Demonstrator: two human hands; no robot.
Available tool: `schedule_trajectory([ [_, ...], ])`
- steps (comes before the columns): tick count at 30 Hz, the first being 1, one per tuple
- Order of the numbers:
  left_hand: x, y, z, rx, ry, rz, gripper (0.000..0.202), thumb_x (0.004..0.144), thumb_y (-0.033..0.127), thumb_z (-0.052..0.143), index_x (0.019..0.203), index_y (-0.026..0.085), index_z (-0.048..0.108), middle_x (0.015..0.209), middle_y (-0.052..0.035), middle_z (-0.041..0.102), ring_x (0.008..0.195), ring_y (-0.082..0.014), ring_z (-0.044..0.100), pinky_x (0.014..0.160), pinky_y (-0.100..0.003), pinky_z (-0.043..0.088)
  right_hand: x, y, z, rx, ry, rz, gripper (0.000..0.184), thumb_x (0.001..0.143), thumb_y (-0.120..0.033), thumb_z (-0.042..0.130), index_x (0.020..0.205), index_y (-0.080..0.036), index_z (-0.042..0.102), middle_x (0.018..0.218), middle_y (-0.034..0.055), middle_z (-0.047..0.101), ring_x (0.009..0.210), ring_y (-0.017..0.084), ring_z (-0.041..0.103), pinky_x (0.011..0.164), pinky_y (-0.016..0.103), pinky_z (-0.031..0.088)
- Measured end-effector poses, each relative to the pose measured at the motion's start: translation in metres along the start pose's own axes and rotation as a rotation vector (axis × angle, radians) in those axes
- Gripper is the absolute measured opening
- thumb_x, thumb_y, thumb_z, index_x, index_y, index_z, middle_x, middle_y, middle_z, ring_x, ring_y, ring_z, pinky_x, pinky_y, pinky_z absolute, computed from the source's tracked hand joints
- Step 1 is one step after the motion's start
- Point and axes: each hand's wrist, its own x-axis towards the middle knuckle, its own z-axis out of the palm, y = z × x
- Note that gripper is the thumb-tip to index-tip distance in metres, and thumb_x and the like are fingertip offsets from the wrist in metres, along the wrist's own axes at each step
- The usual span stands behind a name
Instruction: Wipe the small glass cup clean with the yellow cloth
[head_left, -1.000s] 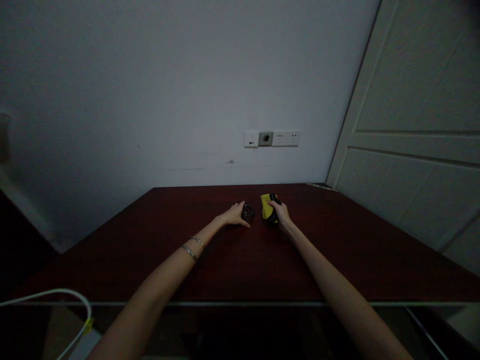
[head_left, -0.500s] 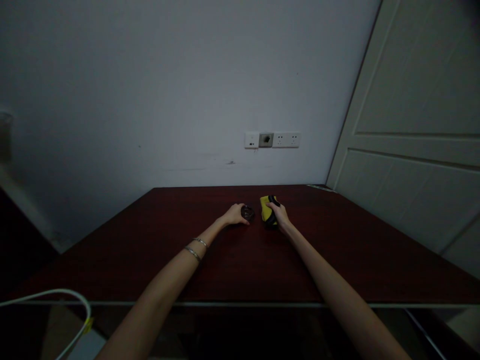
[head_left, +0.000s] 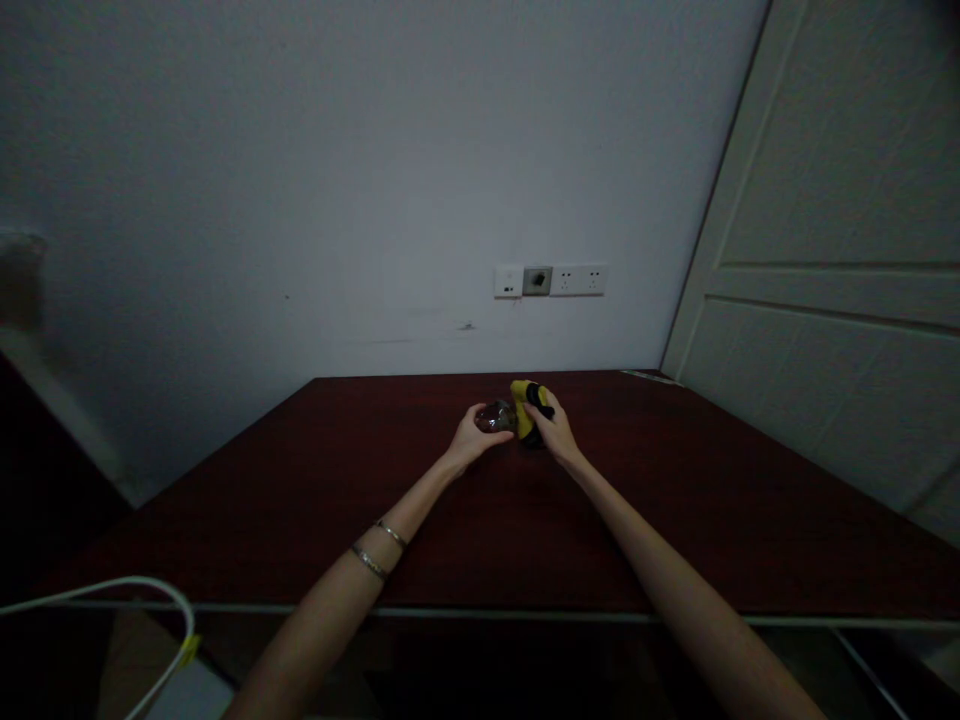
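Observation:
My left hand (head_left: 466, 440) is closed around a small clear glass (head_left: 493, 417), tipped onto its side with one end toward the right. In my right hand (head_left: 556, 430) is a yellow-and-black object (head_left: 520, 408); its exact kind is too dim and small to make out. The yellow side meets the right end of the glass, and I cannot tell whether the two touch or only overlap in view. Both hands are over the far middle part of the dark red table (head_left: 360, 470).
A pale wall (head_left: 375, 200) with a row of sockets (head_left: 551, 281) rises behind the table. To the right stands a white panelled door (head_left: 817, 250). A white cable (head_left: 142, 580) loops at the near left edge, by a pale box (head_left: 191, 690).
The glass has gone from upright to tipped sideways in my left hand. My right hand has brought the yellow-and-black object leftward, up to the end of the glass.

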Motion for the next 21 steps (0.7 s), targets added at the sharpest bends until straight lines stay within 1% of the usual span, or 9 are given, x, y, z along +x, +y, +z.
schedule_trajectory([
  [2,-0.005,0.001,0.004,-0.102,0.000,0.000,0.078,0.050,0.025,0.080,0.117,0.014,0.042,0.111,-0.0125,0.059,0.099,-0.0198,0.057,0.091,-0.034,0.043,-0.003,-0.009,0.004,0.021,-0.099,-0.048,0.049,0.074,-0.036,0.057,0.120,-0.020,0.050,0.124,0.0056,0.054,0.114,0.019,0.049,0.099,0.032,0.035],
  [4,-0.008,0.002,0.007,-0.155,0.005,0.006,0.075,0.051,0.023,0.080,0.116,0.014,0.044,0.111,-0.0120,0.059,0.100,-0.0199,0.057,0.091,-0.034,0.043,-0.007,-0.017,0.007,0.024,-0.208,-0.091,0.050,0.077,-0.035,0.055,0.125,-0.021,0.046,0.127,0.0053,0.051,0.117,0.019,0.047,0.102,0.034,0.031],
  [7,-0.010,0.002,0.008,-0.192,0.025,-0.012,0.070,0.051,0.022,0.079,0.113,0.014,0.046,0.109,-0.0112,0.060,0.098,-0.0204,0.057,0.089,-0.035,0.044,-0.012,-0.026,0.009,-0.041,-0.327,-0.167,0.053,0.076,-0.037,0.057,0.126,-0.024,0.045,0.131,0.0047,0.048,0.121,0.021,0.043,0.105,0.037,0.028],
  [9,-0.010,0.000,0.008,-0.212,0.035,-0.033,0.067,0.052,0.022,0.078,0.111,0.014,0.047,0.106,-0.0110,0.060,0.095,-0.0203,0.058,0.087,-0.036,0.045,-0.013,-0.028,0.010,-0.086,-0.374,-0.207,0.050,0.077,-0.038,0.057,0.125,-0.027,0.048,0.133,0.0035,0.047,0.124,0.022,0.039,0.106,0.039,0.026],
  [12,-0.011,-0.002,0.008,-0.210,0.041,-0.042,0.065,0.052,0.020,0.078,0.108,0.012,0.047,0.102,-0.0106,0.061,0.090,-0.0188,0.059,0.083,-0.034,0.046,-0.013,-0.028,0.010,-0.117,-0.386,-0.243,0.039,0.082,-0.039,0.051,0.119,-0.030,0.054,0.131,0.0025,0.048,0.125,0.022,0.038,0.106,0.041,0.026],
  [15,-0.010,-0.003,0.010,-0.188,0.062,-0.045,0.066,0.050,0.016,0.078,0.108,0.012,0.046,0.099,-0.0097,0.062,0.087,-0.0176,0.060,0.080,-0.032,0.047,-0.012,-0.028,0.012,-0.143,-0.385,-0.291,0.033,0.080,-0.037,0.054,0.112,-0.031,0.060,0.132,0.0033,0.047,0.121,0.022,0.043,0.103,0.042,0.030],
  [18,-0.008,-0.006,0.012,-0.190,0.082,-0.019,0.064,0.048,0.015,0.078,0.104,0.012,0.048,0.097,-0.0090,0.063,0.086,-0.0186,0.060,0.079,-0.032,0.047,-0.014,-0.030,0.014,-0.188,-0.411,-0.341,0.033,0.076,-0.034,0.061,0.108,-0.031,0.062,0.133,0.0035,0.046,0.119,0.024,0.045,0.101,0.043,0.033],
  [21,-0.009,-0.008,0.014,-0.202,0.057,-0.003,0.059,0.048,0.017,0.078,0.100,0.011,0.051,0.095,-0.0091,0.065,0.087,-0.0212,0.061,0.079,-0.034,0.048,-0.016,-0.030,0.016,-0.243,-0.405,-0.348,0.037,0.072,-0.033,0.065,0.109,-0.032,0.062,0.132,0.0033,0.047,0.119,0.024,0.045,0.101,0.044,0.033],
])
